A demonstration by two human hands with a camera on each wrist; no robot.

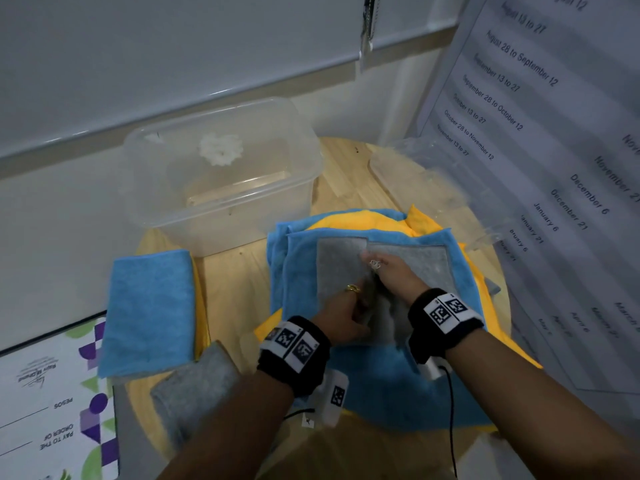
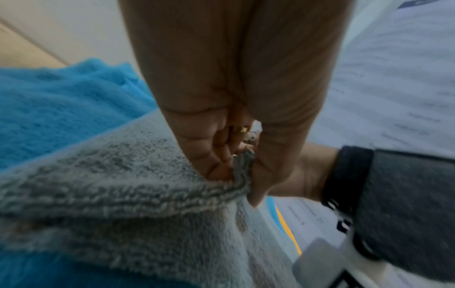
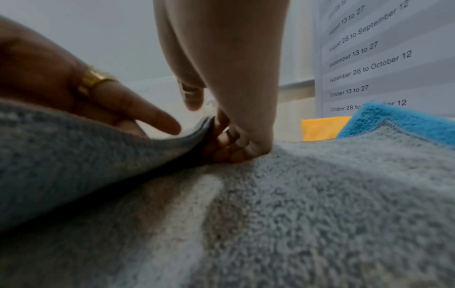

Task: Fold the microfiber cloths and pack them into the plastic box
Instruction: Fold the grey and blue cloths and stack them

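Observation:
A grey microfiber cloth [image 1: 339, 268] lies half folded on a spread blue cloth [image 1: 381, 386], with a yellow cloth [image 1: 353, 220] beneath. My left hand [image 1: 358, 301] pinches the near part of the folded grey flap; in the left wrist view my left hand [image 2: 242, 165] grips the grey cloth [image 2: 123, 194] between thumb and fingers. My right hand [image 1: 370, 259] holds the flap's far corner; in the right wrist view my right hand [image 3: 221, 140] curls under the grey cloth's [image 3: 320, 194] lifted edge. The clear plastic box [image 1: 214, 226] stands open at the back left.
A folded blue cloth [image 1: 149, 313] and a folded grey cloth [image 1: 194, 386] lie at the left of the round wooden table [image 1: 235, 289]. A clear lid [image 1: 433, 174] leans at the back right. A printed date sheet [image 1: 554, 133] hangs on the right.

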